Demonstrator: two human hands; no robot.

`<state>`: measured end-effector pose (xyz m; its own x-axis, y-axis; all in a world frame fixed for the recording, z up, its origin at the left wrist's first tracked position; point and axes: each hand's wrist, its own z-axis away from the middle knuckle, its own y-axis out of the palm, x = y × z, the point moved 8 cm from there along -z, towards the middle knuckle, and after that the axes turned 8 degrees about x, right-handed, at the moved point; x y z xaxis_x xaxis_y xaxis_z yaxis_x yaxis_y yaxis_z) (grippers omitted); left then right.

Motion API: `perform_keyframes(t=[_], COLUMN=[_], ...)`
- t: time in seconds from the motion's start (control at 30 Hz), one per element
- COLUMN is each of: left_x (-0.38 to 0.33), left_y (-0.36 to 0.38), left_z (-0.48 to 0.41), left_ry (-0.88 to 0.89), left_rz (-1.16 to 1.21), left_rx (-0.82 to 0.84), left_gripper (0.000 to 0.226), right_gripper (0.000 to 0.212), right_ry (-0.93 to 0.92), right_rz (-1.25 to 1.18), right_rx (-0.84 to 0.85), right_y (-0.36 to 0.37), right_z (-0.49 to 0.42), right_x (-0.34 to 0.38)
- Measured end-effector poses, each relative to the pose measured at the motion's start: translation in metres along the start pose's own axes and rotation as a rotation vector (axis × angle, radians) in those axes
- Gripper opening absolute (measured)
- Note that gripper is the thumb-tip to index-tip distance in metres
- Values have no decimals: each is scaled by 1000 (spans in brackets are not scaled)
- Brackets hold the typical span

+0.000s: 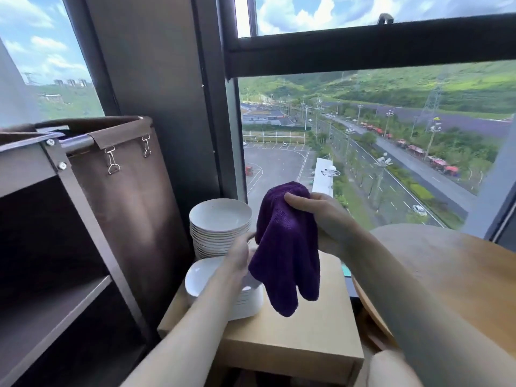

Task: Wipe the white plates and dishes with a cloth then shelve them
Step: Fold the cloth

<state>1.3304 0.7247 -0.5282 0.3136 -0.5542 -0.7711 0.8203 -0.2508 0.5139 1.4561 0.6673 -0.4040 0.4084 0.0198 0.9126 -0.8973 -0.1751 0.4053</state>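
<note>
While the right hand (321, 216) clenches the purple cloth (287, 247) above the desk (307, 331), the left hand (237, 255) reaches the white stacks (220, 219) (its grip hidden, perhaps grasping one), none apparently shelved yet.

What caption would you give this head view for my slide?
Right hand holds up a purple cloth; left hand at the stacked white dishes on a wooden stand by the window.

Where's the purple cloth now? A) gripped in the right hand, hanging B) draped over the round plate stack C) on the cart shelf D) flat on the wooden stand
A: the right hand grips the purple cloth near its top, and the rest hangs down from that grip.
</note>
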Motion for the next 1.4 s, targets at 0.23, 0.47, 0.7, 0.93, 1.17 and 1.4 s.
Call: perform_keyframes(t=[0.23,0.47,0.7,0.93,1.17,1.4], left_x=[45,45,-24,-84,-118,-149], left_y=[29,0,-30,-4,22,51], left_z=[31,26,24,36,37,48], left_ry=[-37,-82,166,292,377,499], left_rz=[292,228,-43,-598,-1296,-1530], left_rx=[161,198,52,7,-95,-121], left_gripper=[59,27,53,47,53,6], right_gripper=[15,15,14,11,18,18], right_ry=[43,68,101,29,-282,-453], right_rz=[9,14,250,510,660,699], right_rx=[-41,-92,-199,-312,-454,-537], right_y=[-20,-51,-85,-96,-92,-90], right_z=[-1,2,8,13,22,33], right_x=[-17,-34,-46,-50,-18,26])
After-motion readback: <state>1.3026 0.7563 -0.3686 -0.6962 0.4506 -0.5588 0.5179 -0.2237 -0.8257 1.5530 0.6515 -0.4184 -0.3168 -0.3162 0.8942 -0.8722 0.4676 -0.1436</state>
